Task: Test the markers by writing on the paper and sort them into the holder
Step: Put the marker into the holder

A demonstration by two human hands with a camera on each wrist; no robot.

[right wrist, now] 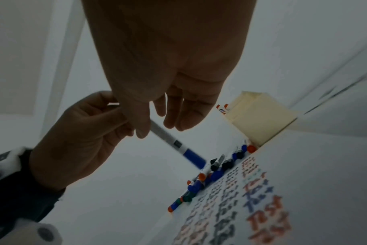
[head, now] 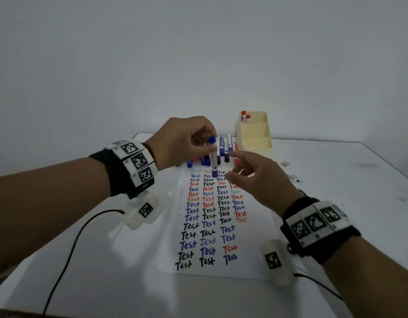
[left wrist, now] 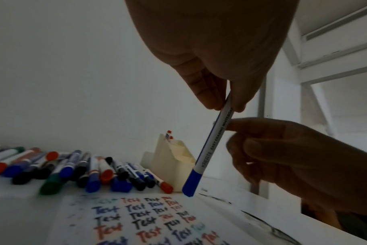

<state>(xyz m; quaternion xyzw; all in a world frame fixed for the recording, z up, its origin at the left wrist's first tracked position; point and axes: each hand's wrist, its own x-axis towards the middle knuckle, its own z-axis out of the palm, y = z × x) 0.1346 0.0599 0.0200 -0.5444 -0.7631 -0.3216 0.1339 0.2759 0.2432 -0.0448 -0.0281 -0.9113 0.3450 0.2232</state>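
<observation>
Pinching the upper barrel of a blue marker [head: 213, 157] between thumb and fingertips, the left hand [head: 180, 143] is holding it nearly upright, cap end down, above the far end of the paper [head: 251, 265]. Its grip is closed on the marker, wrist raised and palm facing down. In the left wrist view the blue cap is hanging just above the paper's far edge, not touching it.

Just right of the marker, the right hand [head: 255, 180] is hovering with an open grip, fingers relaxed and slightly spread, holding nothing. In the left wrist view its forefinger is reaching toward the barrel; whether it is touching cannot be told.

Beyond the paper's far edge, a row of loose markers [left wrist: 73, 172] is lying on the white worktop [head: 336, 203], crowding that edge. Just right of that row the cream holder [head: 255, 136] is standing near the worktop's back edge, with two red-capped markers [head: 245, 116] sitting upright in its rearmost compartment. Right of the paper the worktop is lying open as far as its right edge, with only a few small scraps [head: 290, 173] near the holder.
</observation>
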